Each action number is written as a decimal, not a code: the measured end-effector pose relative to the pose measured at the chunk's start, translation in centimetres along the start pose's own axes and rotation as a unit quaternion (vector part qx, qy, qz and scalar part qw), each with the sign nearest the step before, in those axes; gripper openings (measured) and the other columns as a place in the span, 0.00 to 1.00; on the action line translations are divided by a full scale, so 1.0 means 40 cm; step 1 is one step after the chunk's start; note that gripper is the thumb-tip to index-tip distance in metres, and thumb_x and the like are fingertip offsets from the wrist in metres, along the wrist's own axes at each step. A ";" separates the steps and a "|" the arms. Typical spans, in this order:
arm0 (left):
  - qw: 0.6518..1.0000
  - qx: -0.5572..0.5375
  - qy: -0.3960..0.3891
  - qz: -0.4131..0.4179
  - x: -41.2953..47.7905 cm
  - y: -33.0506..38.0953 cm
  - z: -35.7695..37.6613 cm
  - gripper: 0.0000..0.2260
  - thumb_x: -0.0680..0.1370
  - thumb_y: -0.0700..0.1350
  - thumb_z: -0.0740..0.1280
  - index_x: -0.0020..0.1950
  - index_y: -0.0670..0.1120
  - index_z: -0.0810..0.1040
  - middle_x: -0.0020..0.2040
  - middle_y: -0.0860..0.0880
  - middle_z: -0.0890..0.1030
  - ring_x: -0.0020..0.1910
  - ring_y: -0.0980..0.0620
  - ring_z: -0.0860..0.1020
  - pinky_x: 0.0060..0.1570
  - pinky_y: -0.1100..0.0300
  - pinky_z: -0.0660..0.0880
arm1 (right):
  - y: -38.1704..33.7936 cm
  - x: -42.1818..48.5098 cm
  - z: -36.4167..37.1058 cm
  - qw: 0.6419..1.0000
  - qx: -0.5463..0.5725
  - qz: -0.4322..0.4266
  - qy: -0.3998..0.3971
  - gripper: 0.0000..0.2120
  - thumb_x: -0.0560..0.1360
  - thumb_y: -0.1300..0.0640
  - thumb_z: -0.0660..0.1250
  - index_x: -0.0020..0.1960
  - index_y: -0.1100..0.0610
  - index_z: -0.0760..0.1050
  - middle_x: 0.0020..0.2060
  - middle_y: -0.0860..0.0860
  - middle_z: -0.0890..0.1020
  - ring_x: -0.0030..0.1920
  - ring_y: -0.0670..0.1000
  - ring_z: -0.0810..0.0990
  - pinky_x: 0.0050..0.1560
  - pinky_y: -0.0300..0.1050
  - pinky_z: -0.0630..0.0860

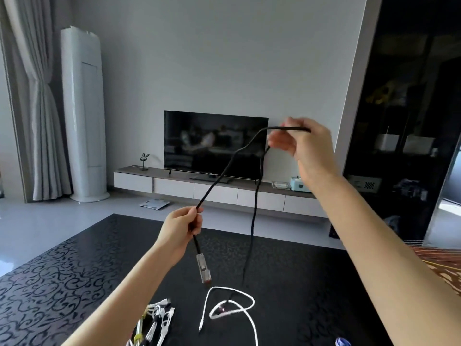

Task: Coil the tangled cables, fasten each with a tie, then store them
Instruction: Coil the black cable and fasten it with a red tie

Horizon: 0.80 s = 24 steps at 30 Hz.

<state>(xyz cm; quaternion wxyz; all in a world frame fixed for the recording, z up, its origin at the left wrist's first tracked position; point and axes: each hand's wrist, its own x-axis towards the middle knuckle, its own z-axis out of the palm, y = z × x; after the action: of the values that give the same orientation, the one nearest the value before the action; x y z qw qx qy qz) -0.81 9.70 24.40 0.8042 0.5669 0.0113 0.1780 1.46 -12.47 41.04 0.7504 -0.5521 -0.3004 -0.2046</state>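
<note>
Left hand point(180, 231): we grip the black cable point(220, 177) in a curled fist, its plug point(204, 270) dangling just below.
Right hand point(304, 146): raised higher, our fingers pinch the cable further along; the rest hangs down towards the table point(74, 258).
Black cable: in the air, strung between our hands.
White cable point(204, 308): loose on the table, below the plug.

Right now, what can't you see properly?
All in the head view:
- Black cable: its hanging end vanishes against the dark table.
- Bundled white cables: cut off by the bottom edge.
- Blue thing: mostly cut off by the bottom edge.
- Right hand: fingers motion-blurred.
</note>
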 end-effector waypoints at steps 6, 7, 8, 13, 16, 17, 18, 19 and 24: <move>0.997 -0.054 0.031 -0.042 -0.039 0.004 0.059 0.10 0.84 0.41 0.54 0.45 0.42 0.70 0.30 0.47 0.72 0.25 0.54 0.70 0.18 0.66 0.61 | -0.004 -0.063 -0.063 0.985 -0.147 -0.081 -0.050 0.09 0.78 0.62 0.64 0.40 0.56 0.77 0.38 0.54 0.82 0.42 0.54 0.84 0.46 0.46 0.81; 0.997 -0.052 0.034 -0.046 -0.044 0.004 0.067 0.10 0.84 0.41 0.53 0.45 0.42 0.68 0.30 0.47 0.71 0.24 0.54 0.68 0.17 0.67 0.59 | 0.011 -0.079 -0.083 0.972 -0.221 -0.048 -0.056 0.08 0.77 0.62 0.65 0.40 0.56 0.77 0.37 0.54 0.82 0.40 0.53 0.84 0.45 0.46 0.81; 0.997 -0.047 0.035 -0.050 -0.051 0.002 0.074 0.10 0.84 0.41 0.52 0.45 0.43 0.68 0.30 0.48 0.69 0.23 0.55 0.66 0.17 0.67 0.58 | 0.026 -0.099 -0.107 0.947 -0.311 -0.009 -0.078 0.07 0.76 0.61 0.66 0.40 0.57 0.78 0.35 0.53 0.82 0.39 0.53 0.84 0.43 0.48 0.81; 0.997 -0.053 0.005 -0.052 -0.080 0.004 0.100 0.10 0.83 0.39 0.54 0.42 0.44 0.68 0.26 0.52 0.64 0.20 0.58 0.61 0.18 0.67 0.54 | 0.104 -0.240 -0.194 0.750 -0.539 0.207 -0.323 0.02 0.67 0.57 0.74 0.39 0.53 0.81 0.33 0.44 0.81 0.38 0.45 0.79 0.39 0.39 0.73; 0.996 -0.070 -0.038 -0.050 -0.096 0.010 0.111 0.10 0.82 0.38 0.55 0.41 0.43 0.70 0.24 0.53 0.64 0.21 0.58 0.60 0.19 0.67 0.54 | 0.136 -0.313 -0.226 0.709 -0.484 0.343 -0.382 0.15 0.65 0.45 0.77 0.49 0.47 0.82 0.51 0.44 0.81 0.54 0.43 0.76 0.57 0.43 0.72; 0.994 -0.073 -0.056 -0.053 -0.101 0.011 0.113 0.10 0.82 0.38 0.56 0.42 0.42 0.71 0.24 0.53 0.63 0.21 0.58 0.60 0.19 0.67 0.55 | 0.143 -0.327 -0.232 0.717 -0.473 0.350 -0.372 0.19 0.63 0.38 0.75 0.51 0.46 0.82 0.54 0.42 0.80 0.57 0.42 0.75 0.60 0.44 0.70; 0.993 -0.071 -0.074 -0.056 -0.109 0.011 0.115 0.10 0.81 0.38 0.57 0.43 0.41 0.73 0.24 0.53 0.63 0.21 0.58 0.60 0.19 0.67 0.55 | 0.147 -0.339 -0.236 0.741 -0.461 0.346 -0.345 0.25 0.61 0.34 0.73 0.52 0.46 0.81 0.56 0.41 0.79 0.58 0.42 0.75 0.62 0.45 0.69; 0.992 -0.063 -0.091 -0.059 -0.116 0.011 0.117 0.09 0.81 0.38 0.57 0.43 0.41 0.74 0.25 0.53 0.63 0.21 0.58 0.60 0.19 0.67 0.56 | 0.150 -0.346 -0.234 0.775 -0.445 0.335 -0.300 0.31 0.60 0.31 0.70 0.56 0.47 0.80 0.57 0.41 0.78 0.59 0.43 0.75 0.62 0.45 0.69; 0.987 -0.054 -0.127 -0.081 -0.148 0.001 0.143 0.07 0.81 0.39 0.58 0.46 0.40 0.74 0.26 0.52 0.64 0.22 0.58 0.61 0.20 0.67 0.57 | 0.152 -0.365 -0.192 0.916 -0.185 0.318 -0.162 0.35 0.68 0.37 0.64 0.68 0.58 0.69 0.54 0.52 0.83 0.54 0.48 0.82 0.64 0.48 0.71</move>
<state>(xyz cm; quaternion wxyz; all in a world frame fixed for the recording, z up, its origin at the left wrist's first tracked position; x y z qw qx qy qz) -5.10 2.73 25.38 0.8404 0.5377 -0.0552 0.0393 -3.67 -18.29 25.27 0.6016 -0.7729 -0.1830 0.0851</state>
